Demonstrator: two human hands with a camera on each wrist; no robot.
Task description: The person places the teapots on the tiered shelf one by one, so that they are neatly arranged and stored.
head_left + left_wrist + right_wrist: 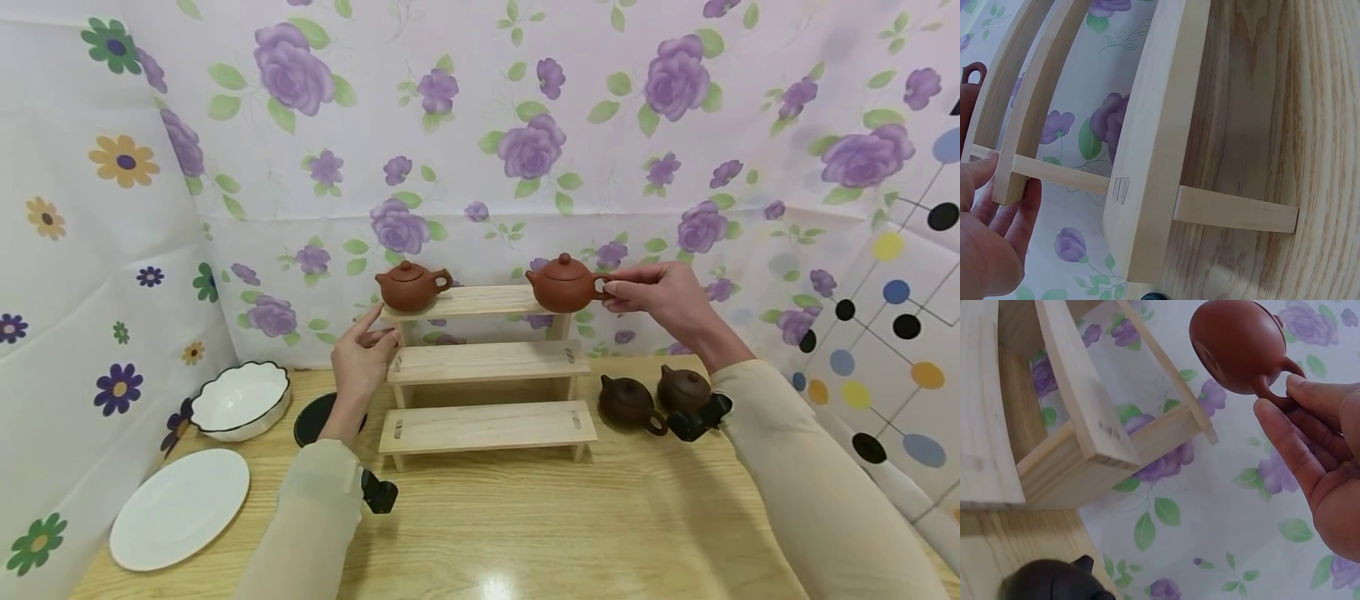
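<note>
By its handle, my right hand (660, 296) pinches a reddish-brown clay teapot (564, 285) near the right end of the top tier. In the right wrist view the teapot (1238, 347) is tilted and a gap shows between it and the wooden stand (1088, 394). My left hand (362, 358) grips the left end of the three-tier wooden stand (487, 429); the left wrist view shows thumb and fingers (1029, 215) around a board's end. Another reddish-brown teapot (408, 287) sits on the left of the top tier, spout pointing left.
Two dark brown teapots (626, 402) stand on the table right of the stand, one partly behind the right wrist camera. On the left are a scalloped white bowl (243, 408), a white plate (180, 508) and a black round dish (315, 419). Flowered cloth (480, 167) hangs behind.
</note>
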